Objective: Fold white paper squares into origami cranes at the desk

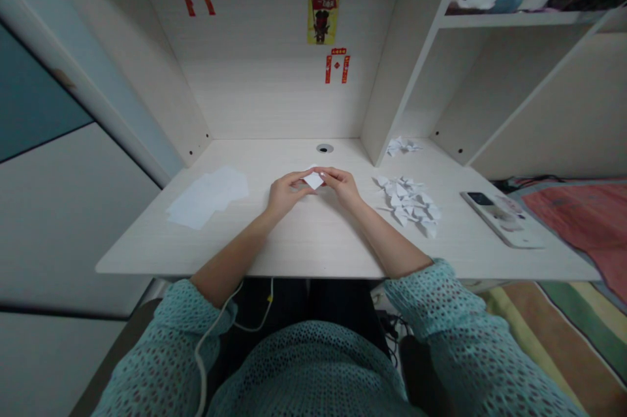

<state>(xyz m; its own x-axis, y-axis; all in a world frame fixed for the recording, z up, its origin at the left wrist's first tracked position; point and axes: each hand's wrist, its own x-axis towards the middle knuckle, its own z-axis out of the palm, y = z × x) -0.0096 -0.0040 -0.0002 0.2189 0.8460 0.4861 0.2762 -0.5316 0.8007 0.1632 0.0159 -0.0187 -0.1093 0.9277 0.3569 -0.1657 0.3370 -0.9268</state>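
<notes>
A small white piece of folded paper, diamond-shaped from here, is held between both hands above the middle of the desk. My left hand pinches its left side, fingers behind and thumb below. On the opposite side my right hand grips the paper between thumb and fingers. Flat white paper sheets lie overlapping to the left. Right of my hands is a loose heap of folded white paper pieces, and a smaller group of folded pieces sits farther back by the divider.
The white desk ends close to my body. A vertical divider panel rises at the back right. A white tablet-like device lies at the right. The desk has a round cable hole. A white cable hangs by my left sleeve.
</notes>
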